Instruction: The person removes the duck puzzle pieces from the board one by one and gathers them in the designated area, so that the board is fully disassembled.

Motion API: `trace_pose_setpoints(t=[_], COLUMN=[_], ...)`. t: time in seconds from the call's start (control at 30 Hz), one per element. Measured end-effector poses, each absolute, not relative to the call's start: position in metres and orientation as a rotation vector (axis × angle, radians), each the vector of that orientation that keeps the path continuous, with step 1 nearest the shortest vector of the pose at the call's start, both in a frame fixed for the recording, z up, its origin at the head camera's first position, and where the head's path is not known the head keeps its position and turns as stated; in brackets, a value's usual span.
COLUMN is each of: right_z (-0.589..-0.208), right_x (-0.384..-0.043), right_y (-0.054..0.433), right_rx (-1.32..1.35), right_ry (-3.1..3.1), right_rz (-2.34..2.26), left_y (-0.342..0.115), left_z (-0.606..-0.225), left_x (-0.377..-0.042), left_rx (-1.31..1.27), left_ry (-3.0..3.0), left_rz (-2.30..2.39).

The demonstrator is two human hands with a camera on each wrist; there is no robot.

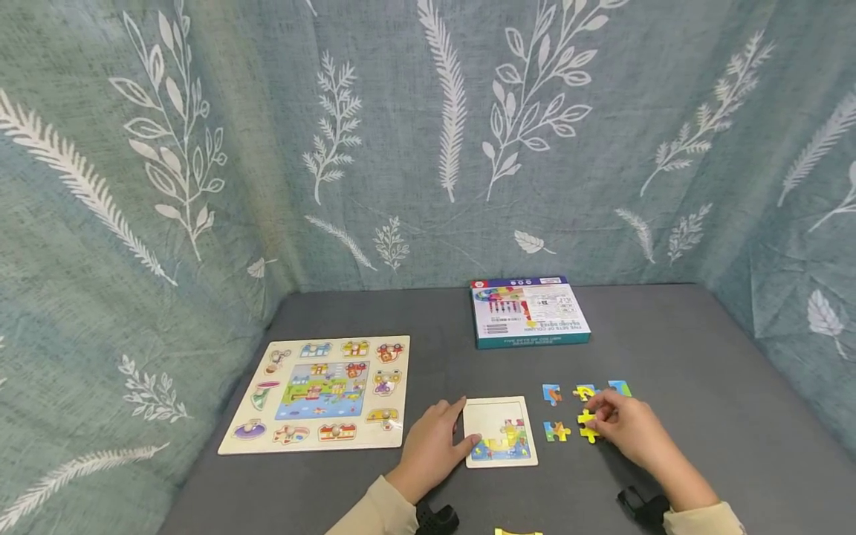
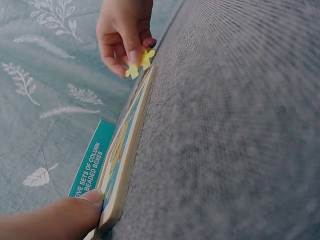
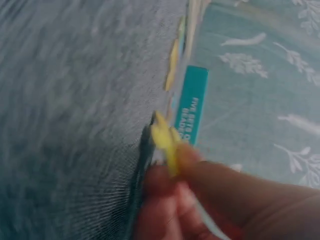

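Observation:
My left hand [image 1: 431,446] grips the left side of a small square puzzle tray [image 1: 501,402]. Its thumb [image 2: 75,212] lies over the tray's rim in the left wrist view, and the index finger reaches the far left corner. The tray's lower right part is filled with fitted pieces [image 1: 511,443]. To the right of the tray, my right hand [image 1: 628,427] pinches a yellow jigsaw piece [image 1: 587,427] between thumb and fingers. In the right wrist view this piece [image 3: 165,140] is blurred. Several loose pieces [image 1: 556,431] lie between tray and hand, and behind the fingers.
A larger wooden peg puzzle board [image 1: 394,394] lies on the grey table to the left. Farther back is a flat box [image 1: 531,316] with a teal side. A yellow edge [image 1: 518,532] shows at the bottom of the head view. Patterned cloth [image 1: 414,148] hangs behind and beside the table.

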State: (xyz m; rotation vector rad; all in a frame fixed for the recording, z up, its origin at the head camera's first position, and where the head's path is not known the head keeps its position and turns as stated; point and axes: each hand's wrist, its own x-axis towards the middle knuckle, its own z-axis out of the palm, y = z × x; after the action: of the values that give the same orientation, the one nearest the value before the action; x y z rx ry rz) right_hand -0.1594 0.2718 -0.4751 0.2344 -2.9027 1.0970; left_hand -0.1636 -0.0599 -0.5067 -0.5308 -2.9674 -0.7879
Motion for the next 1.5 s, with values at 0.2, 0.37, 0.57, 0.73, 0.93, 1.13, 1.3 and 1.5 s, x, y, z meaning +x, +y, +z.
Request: trace_pose_setpoints(t=[0.2,0.37,0.57,0.73,0.93,1.13,1.3,1.5], right_z=[-0.479,-0.479,-0.478,-0.476,-0.465,-0.461,-0.473,-0.482], right_x=[-0.157,-0.157,-0.157,-0.155,-0.153,-0.163,-0.164,-0.164], right_y=[0.268,0.266,0.266,0.267,0.249,0.206,0.184,0.178], right_rx=[0.197,0.212,0.237,0.228,0.285,0.645,0.784,0.765], right_ry=[-2.944,-2.962,-2.955,-2.966,-2.847,-2.759,-2.793,-2.830], right_rz=[0.930,0.813,0.786,0.735,0.738,0.715,0.391,0.421], left_y=[-0.060,-0.060,-0.058,-0.057,-0.060,-0.064,-0.061,-0.062], left_z=[-0.508,-0.507,-0.504,-0.503,-0.502,-0.503,-0.506,-0.504], left_x=[-0.162,-0.161,-0.161,-0.161,-0.160,-0.162,-0.162,-0.160], left_rx=[-0.523,-0.520,-0.523,-0.523,-0.548,-0.562,-0.563,-0.551], left_ry=[-2.978,-2.976,-2.969,-2.962,-2.942,-2.933,-2.946,-2.947], left_rz=[-0.787,-0.787,-0.785,-0.794,-0.810,-0.779,-0.813,-0.803])
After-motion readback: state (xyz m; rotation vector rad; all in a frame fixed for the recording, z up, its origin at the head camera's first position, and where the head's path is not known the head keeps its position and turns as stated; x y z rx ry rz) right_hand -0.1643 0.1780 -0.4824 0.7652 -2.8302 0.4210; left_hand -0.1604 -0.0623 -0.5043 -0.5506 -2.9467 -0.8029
